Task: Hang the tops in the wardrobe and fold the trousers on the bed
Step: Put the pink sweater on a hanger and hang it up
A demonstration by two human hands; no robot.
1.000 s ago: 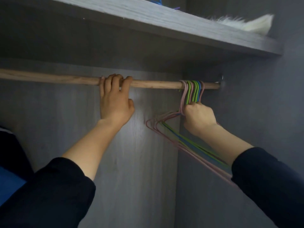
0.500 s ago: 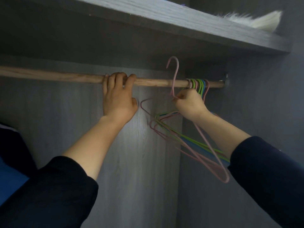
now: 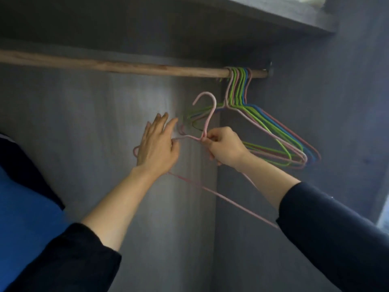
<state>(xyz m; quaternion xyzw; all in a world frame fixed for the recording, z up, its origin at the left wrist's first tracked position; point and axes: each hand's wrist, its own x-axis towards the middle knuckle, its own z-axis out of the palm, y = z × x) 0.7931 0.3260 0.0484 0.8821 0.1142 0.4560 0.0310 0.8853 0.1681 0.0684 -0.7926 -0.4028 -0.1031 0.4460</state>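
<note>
A pink wire hanger (image 3: 207, 121) is off the rail, and my right hand (image 3: 224, 147) pinches it at the neck just below its hook. My left hand (image 3: 156, 144) is below the rail with fingers straight, in front of the hanger's left shoulder and touching it near the thumb. Several pink, green and blue hangers (image 3: 273, 131) stay bunched at the right end of the wooden rail (image 3: 117, 65). No tops or trousers are in view.
The grey wardrobe back wall (image 3: 84, 133) and right side wall (image 3: 315, 102) enclose the space. A shelf (image 3: 273, 13) runs above the rail. A dark and blue garment (image 3: 21, 207) hangs at the far left.
My right hand has pulled the pink hanger down and away from the rail. My left hand has let go of the rail and dropped to the hanger's left shoulder.
</note>
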